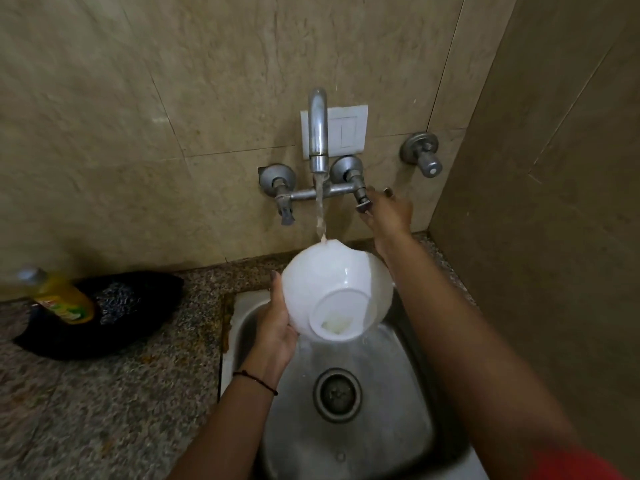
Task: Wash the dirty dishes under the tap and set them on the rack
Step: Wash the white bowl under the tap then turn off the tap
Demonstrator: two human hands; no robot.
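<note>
A white bowl (332,285) is held tilted over the steel sink (391,393), its underside and foot ring facing me. My left hand (275,327) grips it by the left rim. Water runs from the tap (318,133) onto the bowl's upper edge and spills off its lower side into the sink. My right hand (389,211) reaches up to the right tap handle (362,202), fingers around it. No rack is in view.
A yellow dish-soap bottle (59,296) lies on a dark cloth (114,313) on the speckled granite counter (104,393) to the left. The left tap handle (285,211) and a separate wall valve (424,155) sit on the tiled wall. A tiled side wall stands close on the right.
</note>
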